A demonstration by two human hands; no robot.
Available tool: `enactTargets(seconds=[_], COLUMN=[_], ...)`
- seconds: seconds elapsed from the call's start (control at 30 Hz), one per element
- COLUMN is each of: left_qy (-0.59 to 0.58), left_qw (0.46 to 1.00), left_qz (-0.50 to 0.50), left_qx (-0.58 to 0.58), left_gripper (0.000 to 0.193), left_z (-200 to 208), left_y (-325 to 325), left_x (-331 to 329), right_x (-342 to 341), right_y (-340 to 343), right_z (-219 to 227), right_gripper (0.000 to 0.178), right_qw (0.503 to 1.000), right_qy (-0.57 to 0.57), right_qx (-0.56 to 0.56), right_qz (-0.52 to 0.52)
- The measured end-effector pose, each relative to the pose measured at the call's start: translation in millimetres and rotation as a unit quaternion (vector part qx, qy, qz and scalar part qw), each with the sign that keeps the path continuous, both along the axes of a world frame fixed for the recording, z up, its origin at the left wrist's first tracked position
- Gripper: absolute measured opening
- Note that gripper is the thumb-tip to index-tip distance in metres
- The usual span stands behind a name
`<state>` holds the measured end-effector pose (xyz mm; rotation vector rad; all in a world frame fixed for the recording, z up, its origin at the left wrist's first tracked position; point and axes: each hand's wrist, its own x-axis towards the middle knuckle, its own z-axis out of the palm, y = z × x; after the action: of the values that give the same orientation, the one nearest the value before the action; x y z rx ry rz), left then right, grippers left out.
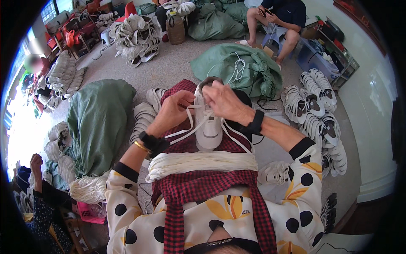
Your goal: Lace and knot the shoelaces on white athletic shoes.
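Observation:
A white lace-up shoe [208, 136] rests on my lap with its toe toward me and its collar pointing away. My left hand [179, 104] is at the shoe's left side, its fingers pinched on a white shoelace [191, 122] that hangs down from there. Over the tongue and collar, my right hand [222, 100] is closed; its fingertips and whatever they grip are hidden. Loose lace ends trail on both sides of the shoe. Nearer me, a thick bundle of white laces [203, 164] lies across the red-and-black checked apron [198, 186].
Nested white shoes [315, 106] stand in rows at right, with another heap [136, 38] at far left. Green sacks [99, 122] lie left and ahead [232, 63]. A seated person [277, 19] is at the far right; another person's arm [38, 178] shows at left by a pink basket [91, 211].

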<state>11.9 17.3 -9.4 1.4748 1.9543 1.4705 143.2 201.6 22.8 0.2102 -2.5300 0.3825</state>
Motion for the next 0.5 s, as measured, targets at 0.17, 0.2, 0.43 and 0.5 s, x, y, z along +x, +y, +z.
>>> enactTargets(seconds=[0.17, 0.2, 0.43, 0.5], left_qy=[0.126, 0.152, 0.232, 0.156], left_qw=[0.992, 0.988, 0.964, 0.983], left_qz=[0.024, 0.033, -0.101, -0.098], left_qx=[-0.003, 0.011, 0.084, 0.026], left_gripper=[0.032, 0.024, 0.013, 0.014], left_z=[18.1, 23.5, 35.2, 39.3], left_y=[-4.1, 3.6, 56.0, 49.2], left_x=[-4.5, -1.2, 19.7, 20.2], right_x=[38.7, 42.1, 40.0, 38.8], right_y=[35.4, 34.7, 22.5, 24.3], right_z=[26.9, 32.7, 51.5, 53.0], right_gripper=[0.012, 0.012, 0.013, 0.013], right_qw=[0.995, 0.995, 0.998, 0.994], right_qy=[-0.071, -0.071, -0.041, -0.094], right_qx=[-0.061, -0.058, -0.05, -0.057], right_qz=[-0.031, -0.029, 0.01, 0.001])
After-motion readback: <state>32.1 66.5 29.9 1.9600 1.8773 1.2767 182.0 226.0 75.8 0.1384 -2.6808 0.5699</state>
